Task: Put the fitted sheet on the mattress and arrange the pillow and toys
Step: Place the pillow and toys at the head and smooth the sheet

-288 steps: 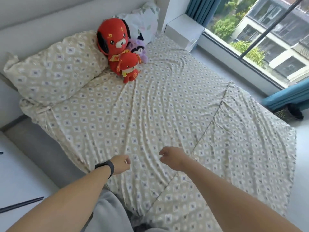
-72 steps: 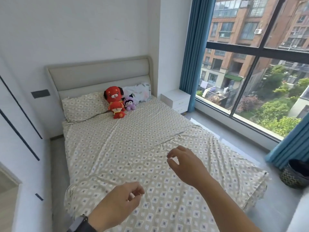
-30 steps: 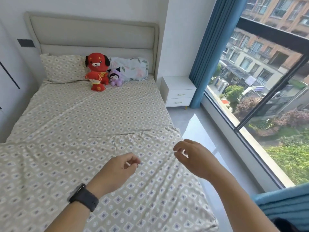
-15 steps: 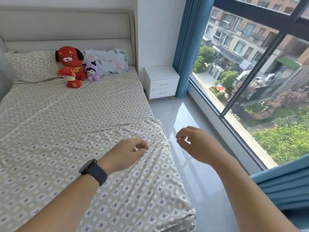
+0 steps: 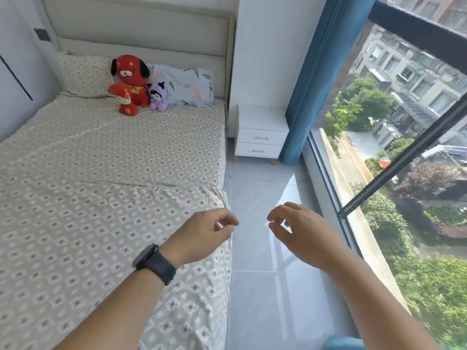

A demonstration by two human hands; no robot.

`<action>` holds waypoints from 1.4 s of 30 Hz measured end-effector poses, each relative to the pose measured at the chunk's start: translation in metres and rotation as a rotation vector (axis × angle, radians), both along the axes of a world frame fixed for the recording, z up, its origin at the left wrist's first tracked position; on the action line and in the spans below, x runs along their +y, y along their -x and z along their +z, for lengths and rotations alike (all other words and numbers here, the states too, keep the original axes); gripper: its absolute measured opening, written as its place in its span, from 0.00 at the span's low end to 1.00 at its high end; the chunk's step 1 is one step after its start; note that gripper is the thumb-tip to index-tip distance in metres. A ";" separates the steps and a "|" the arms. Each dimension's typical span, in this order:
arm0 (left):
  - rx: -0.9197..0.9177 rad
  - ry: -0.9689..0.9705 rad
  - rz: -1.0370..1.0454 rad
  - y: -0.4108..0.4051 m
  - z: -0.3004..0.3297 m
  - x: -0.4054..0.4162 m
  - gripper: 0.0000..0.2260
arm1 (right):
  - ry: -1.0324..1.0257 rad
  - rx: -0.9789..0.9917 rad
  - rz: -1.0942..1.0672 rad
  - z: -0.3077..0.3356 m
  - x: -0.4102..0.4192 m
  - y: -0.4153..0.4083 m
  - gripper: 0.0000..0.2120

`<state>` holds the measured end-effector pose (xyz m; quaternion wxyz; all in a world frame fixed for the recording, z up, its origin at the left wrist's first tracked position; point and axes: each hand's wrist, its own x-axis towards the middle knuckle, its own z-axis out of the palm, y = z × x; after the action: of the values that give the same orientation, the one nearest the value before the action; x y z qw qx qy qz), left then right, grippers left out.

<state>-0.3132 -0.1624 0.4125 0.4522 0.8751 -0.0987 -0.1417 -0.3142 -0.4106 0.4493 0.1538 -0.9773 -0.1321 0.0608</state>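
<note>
Fingers loosely curled on both hands, holding nothing | left hand [image 5: 204, 233] over fitted sheet [image 5: 106, 198] edge, right hand [image 5: 300, 231] now over floor [image 5: 262, 299] | view has swung toward window since half a second ago | pillow [image 5: 83, 75], toys [image 5: 131, 82] unmoved at headboard [image 5: 141, 31]

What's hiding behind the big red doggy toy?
Behind the big red dog toy stand a patterned pillow, a floral pillow and the padded headboard. The dog covers the spot where the pillows meet, so that part cannot be seen.
</note>
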 end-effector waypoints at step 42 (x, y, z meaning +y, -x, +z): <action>0.156 -0.125 0.370 -0.791 -0.075 -0.076 0.08 | 0.095 0.057 0.349 -0.080 -0.038 -0.902 0.10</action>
<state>0.4777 -0.2384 0.3373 0.4215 0.8911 0.1080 -0.1291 0.5877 -0.4489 0.3691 0.0982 -0.9436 -0.2923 0.1205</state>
